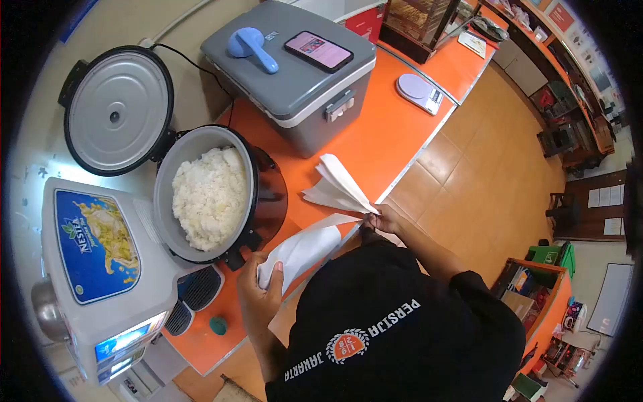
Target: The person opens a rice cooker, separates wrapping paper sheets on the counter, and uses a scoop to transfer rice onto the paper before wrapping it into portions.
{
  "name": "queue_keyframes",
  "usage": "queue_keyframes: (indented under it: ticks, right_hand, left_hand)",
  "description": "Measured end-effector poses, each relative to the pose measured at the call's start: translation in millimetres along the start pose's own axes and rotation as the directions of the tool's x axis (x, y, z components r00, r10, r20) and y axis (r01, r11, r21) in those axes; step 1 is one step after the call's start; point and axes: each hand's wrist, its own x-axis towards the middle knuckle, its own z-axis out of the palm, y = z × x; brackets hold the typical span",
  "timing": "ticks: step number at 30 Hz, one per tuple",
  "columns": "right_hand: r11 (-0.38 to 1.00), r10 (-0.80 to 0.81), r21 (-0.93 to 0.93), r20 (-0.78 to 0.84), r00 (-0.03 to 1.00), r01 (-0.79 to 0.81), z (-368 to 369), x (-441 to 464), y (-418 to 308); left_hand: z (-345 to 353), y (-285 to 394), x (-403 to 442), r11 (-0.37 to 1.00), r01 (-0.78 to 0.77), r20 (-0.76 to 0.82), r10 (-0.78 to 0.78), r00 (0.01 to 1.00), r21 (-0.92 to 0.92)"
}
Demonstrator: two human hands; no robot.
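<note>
My left hand (pixel 263 285) is closed on a curled white paper sheet (pixel 303 253), with the thumb lying on top of it. A narrow end of that sheet runs over to my right hand (pixel 385 222), which pinches creased, folded white paper (pixel 340 186) at its corner. Whether the two pieces are joined cannot be made out. Both hands are over the front edge of the orange counter (pixel 362 151). Beyond my left hand stands an open rice cooker (pixel 273 194) full of white cooked rice (pixel 211 197), its lid (pixel 117 114) tipped back.
A grey cooler box (pixel 295 100) stands behind, carrying a blue rice scoop (pixel 251 48) and a phone (pixel 319 51). A kitchen scale (pixel 418 92) sits further along the counter edge. To the left are a drink dispenser (pixel 100 248) and a small green cup (pixel 218 325).
</note>
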Motion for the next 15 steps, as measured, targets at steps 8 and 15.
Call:
queue_keyframes:
  ticks: [8, 15]
  right_hand:
    - [0.958, -0.024, -0.283, -0.251, 0.968, -0.050, 56.3, -47.3, -9.9]
    - [0.754, -0.526, -0.606, -0.326, 0.786, 0.253, 43.5, -41.2, -30.0]
  left_hand:
    - [37.5, -3.4, -1.6, 0.998, 0.042, -0.070, -0.039, 0.997, 0.037]
    - [47.4, -9.4, 7.6, 0.986, 0.059, -0.026, -0.056, 0.998, 0.155]
